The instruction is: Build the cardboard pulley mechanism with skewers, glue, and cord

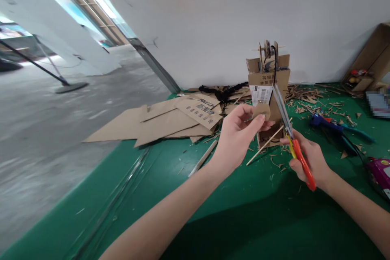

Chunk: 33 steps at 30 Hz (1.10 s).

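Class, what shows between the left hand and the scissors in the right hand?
In the head view, between the left hand and the scissors, a thin wooden stick slants before the upright cardboard box, with brown scraps below.

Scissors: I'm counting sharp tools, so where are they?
In the head view, the scissors are right of centre, in the right hand, right of the left hand.

Near you, the bench point(158, 170) gives your left hand point(240, 130) bare room, bounded farther out by the sheets point(170, 124). Straight ahead, the box point(269, 79) blocks you, the white panel point(198, 40) behind it. The stick point(263, 147) slants between your hands; the scissors point(284, 115) rise from your right hand point(307, 158). Farther right, the blue tool point(327, 124) obstructs a sideways pass.
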Available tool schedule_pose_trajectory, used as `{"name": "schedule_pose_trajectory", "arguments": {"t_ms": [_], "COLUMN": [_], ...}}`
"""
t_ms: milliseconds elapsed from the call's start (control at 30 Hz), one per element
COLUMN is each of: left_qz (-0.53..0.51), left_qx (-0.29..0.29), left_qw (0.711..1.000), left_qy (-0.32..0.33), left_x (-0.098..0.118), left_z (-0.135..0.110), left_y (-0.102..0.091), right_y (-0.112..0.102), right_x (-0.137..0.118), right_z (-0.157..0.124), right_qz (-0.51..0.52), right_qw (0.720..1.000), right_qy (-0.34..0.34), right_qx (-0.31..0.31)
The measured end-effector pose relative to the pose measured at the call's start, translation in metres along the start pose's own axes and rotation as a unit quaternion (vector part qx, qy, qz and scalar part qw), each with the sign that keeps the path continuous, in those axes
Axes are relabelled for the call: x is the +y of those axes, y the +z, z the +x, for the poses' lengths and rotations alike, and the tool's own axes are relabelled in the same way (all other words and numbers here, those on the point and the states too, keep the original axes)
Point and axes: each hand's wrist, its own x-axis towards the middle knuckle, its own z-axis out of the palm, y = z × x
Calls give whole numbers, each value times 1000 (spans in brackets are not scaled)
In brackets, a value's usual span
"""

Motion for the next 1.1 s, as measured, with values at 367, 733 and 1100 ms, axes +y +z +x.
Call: {"name": "schedule_pose_trajectory", "arguments": {"t_ms": [367,733,1100], "left_qz": [5,26,-44], "left_qx": [-16,-22,-21], "left_qw": [998,995,997], "left_qy": [-56,-92,-64], "left_x": [1,8,10], "left_z": [-6,-7,-3], "left_y": [6,6,5], "right_y": [4,1,1], "right_x": [-1,6,6], "right_z": [-4,-5,-5], "right_qz": [61,-63,-47], "right_qw": [997,997,999], "right_qy": [13,-25,-2], "right_qx": [-52,-27,-7]}}
